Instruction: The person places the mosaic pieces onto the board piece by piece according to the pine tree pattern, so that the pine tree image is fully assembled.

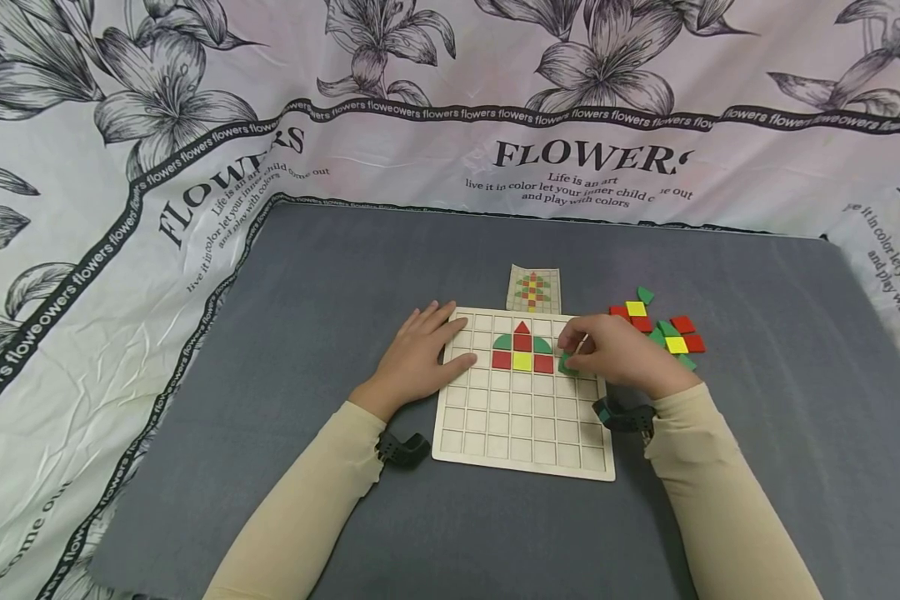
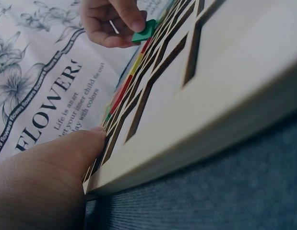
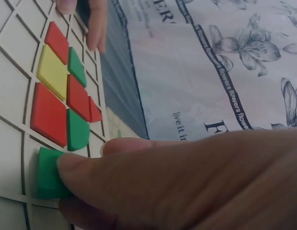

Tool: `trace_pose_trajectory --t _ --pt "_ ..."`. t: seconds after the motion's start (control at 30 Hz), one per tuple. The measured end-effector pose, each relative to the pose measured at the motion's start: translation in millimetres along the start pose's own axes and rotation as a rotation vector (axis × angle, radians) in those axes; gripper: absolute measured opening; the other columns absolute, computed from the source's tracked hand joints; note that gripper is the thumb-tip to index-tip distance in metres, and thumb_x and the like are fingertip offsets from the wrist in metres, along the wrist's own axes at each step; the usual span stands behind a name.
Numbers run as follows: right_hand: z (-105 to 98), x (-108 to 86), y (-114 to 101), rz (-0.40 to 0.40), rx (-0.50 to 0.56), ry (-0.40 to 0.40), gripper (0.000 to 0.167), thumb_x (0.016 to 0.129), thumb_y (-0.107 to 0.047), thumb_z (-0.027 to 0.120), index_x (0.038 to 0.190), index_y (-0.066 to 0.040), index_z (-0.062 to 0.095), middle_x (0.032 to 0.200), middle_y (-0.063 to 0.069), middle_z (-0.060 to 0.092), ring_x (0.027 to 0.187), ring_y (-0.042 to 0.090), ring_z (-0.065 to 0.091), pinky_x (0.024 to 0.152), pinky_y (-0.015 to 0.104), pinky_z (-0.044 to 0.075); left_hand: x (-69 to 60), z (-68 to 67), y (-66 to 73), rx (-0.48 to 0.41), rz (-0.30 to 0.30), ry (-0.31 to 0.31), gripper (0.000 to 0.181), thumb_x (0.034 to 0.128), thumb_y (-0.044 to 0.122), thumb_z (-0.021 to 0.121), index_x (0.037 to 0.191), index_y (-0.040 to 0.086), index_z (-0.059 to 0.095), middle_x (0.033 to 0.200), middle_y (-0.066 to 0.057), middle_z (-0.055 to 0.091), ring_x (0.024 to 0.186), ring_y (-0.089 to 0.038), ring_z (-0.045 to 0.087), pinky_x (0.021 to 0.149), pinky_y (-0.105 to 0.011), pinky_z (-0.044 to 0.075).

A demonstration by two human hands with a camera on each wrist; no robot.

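Wooden grid board (image 1: 521,426) lies under left hand (image 1: 417,358), fingers spread, gripping nothing, seemingly steadying it; right hand (image 1: 621,353), fingers pinching green tile (image 3: 48,176) at cell beside red square (image 3: 49,115); pattern card (image 1: 534,291) at far edge, presumably for easy sight.

My left sleeve (image 1: 300,517): long, plain beige, softly creased toward the cuff. My right sleeve (image 1: 731,500): matching beige, rumpled at the cuff. My left wrist device (image 1: 402,451): black, compact housing, strapped on. My right wrist device (image 1: 624,416): likewise black, dark strap, faint greenish tint at the front. My left hand (image 1: 417,357) and right hand (image 1: 622,352): bare.
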State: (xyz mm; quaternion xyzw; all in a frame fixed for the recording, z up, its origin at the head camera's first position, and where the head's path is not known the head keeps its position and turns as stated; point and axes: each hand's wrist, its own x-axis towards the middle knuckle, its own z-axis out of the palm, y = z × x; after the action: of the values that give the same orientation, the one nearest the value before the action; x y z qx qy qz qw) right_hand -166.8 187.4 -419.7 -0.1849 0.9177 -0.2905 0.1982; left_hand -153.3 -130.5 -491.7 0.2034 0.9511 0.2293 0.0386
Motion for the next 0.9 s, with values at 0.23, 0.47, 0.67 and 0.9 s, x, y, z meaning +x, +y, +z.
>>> trace_pose_trajectory --t 0.23,0.47,0.67,0.9 --pt "4 1.6 2 -0.016 -0.014 -0.012 0.012 0.092 -0.006 0.078 0.104 -0.007 0.075 0.094 0.002 0.074 0.087 0.019 0.067 0.080 0.039 0.059 -0.5 1.4 0.7 -0.008 0.000 -0.004 0.071 0.1035 0.059 0.057 0.162 0.019 0.045 0.174 -0.004 0.027 0.163 -0.025 0.015 0.134 -0.044 0.005" --pt "4 4.4 0 -0.021 -0.034 -0.002 0.011 0.093 -0.006 0.077 0.103 -0.008 0.082 0.098 0.003 0.078 0.088 0.020 0.067 0.080 0.041 0.061 1.3 1.9 -1.9 -0.005 -0.001 -0.008 0.071 0.1039 0.059 0.056 0.162 0.020 0.044 0.174 -0.004 0.026 0.163 -0.025 0.013 0.134 -0.044 0.004" --pt "7 4.8 -1 -0.005 -0.053 0.005 0.013 0.093 -0.008 0.079 0.106 -0.007 0.083 0.104 0.006 0.079 0.092 0.023 0.067 0.080 0.040 0.062 2.9 1.4 -0.8 -0.002 0.005 -0.003 0.070 0.1044 0.059 0.055 0.162 0.019 0.045 0.173 -0.004 0.027 0.163 -0.025 0.015 0.134 -0.043 0.005" --pt "13 5.0 1 -0.056 -0.092 0.054 0.012 0.091 -0.004 0.080 0.102 -0.007 0.086 0.107 0.010 0.078 0.098 0.027 0.068 0.082 0.043 0.062 1.9 2.2 -2.7 0.003 -0.001 -0.001 0.071 0.1040 0.059 0.055 0.162 0.019 0.046 0.173 -0.004 0.027 0.163 -0.025 0.016 0.134 -0.043 0.006"
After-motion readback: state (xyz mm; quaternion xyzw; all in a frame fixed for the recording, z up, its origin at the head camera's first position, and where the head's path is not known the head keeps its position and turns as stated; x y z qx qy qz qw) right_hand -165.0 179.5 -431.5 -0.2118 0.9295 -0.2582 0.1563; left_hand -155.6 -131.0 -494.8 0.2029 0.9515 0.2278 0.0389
